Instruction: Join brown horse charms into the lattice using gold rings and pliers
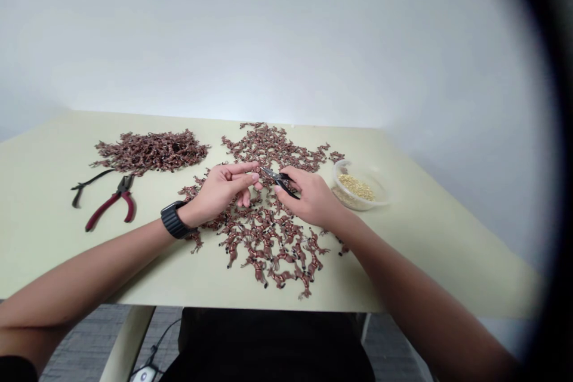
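Note:
My right hand [311,196] grips small black-handled pliers [283,179], their slim metal jaws pointing left. The jaw tips reach the thumb and index finger of my left hand [219,191], which are pinched together. Whatever sits between those fingertips is too small to make out. Beneath both hands spreads a loose layer of small brown deer-shaped figures [268,245], partly covered by the hands. Close to my right hand stands a clear round plastic tub [382,196] with tiny gold-coloured metal pieces [356,187] inside.
A heaped pile of similar brown figures [152,152] lies at the back left of the pale yellow table [430,250]. In front of it rest red-handled pliers [110,209] and a black-handled tool [83,188]. A white wall [268,36] rises behind the table.

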`<state>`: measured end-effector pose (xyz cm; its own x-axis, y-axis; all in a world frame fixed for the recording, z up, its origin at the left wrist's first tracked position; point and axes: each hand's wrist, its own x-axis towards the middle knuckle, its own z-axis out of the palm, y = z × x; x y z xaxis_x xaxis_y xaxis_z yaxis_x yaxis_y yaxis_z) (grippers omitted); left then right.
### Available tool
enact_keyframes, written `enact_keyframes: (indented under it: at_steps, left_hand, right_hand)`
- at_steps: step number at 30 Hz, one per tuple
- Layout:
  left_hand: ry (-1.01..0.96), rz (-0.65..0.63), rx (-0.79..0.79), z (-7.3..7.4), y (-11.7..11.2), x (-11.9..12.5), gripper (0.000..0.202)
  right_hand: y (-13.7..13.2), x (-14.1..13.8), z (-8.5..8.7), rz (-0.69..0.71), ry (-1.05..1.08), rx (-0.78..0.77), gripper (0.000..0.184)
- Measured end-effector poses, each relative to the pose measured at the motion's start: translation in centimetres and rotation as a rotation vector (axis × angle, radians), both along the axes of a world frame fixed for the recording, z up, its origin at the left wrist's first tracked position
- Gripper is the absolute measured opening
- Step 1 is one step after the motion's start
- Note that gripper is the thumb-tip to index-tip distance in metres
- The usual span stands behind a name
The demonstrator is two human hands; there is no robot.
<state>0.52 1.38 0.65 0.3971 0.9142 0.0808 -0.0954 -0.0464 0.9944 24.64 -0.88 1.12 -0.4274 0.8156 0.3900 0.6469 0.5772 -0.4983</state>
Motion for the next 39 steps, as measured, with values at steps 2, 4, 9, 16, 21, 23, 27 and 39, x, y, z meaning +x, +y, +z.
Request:
enact_keyframes:
  at_steps: [2,4,9,16,21,23,27,39]
  left_hand:
    - [0.009,0.010,0.001,0.0,-0.1,0.0,0.053]
    - [0.028,0.024,0.005,0.1,-0.3,0.1,0.053]
    - [0.092,0.037,0.044,0.5,-0.9,0.2,0.056]
    - [0.131,0.056,0.090,0.8,-1.2,0.4,0.057]
    - [0.112,0.056,0.068,0.5,-1.0,0.3,0.058]
    - [0.081,0.050,0.055,0.2,-0.7,0.3,0.057]
    - [-0.048,0.023,-0.012,-0.6,0.2,0.1,0.046]
    - [-0.215,-0.279,-0.188,-0.9,0.6,-0.1,0.011]
  right_hand:
    - [-0.1,0.0,0.1,-0.008,-0.004,-0.034,0.023]
    - [-0.2,-0.1,0.2,-0.018,0.009,-0.100,0.026]
    - [-0.7,-0.3,0.5,-0.022,0.117,-0.305,0.031]
    - [-0.7,-0.4,0.7,-0.003,0.141,-0.348,0.033]
    - [-0.6,-0.3,0.7,-0.034,0.154,-0.314,0.033]
    - [-0.5,-0.2,0.8,-0.047,0.179,-0.297,0.032]
    - [0.0,0.1,0.5,-0.086,0.159,-0.244,0.030]
    - [-0.7,-0.5,0.4,0.016,0.101,-0.172,0.028]
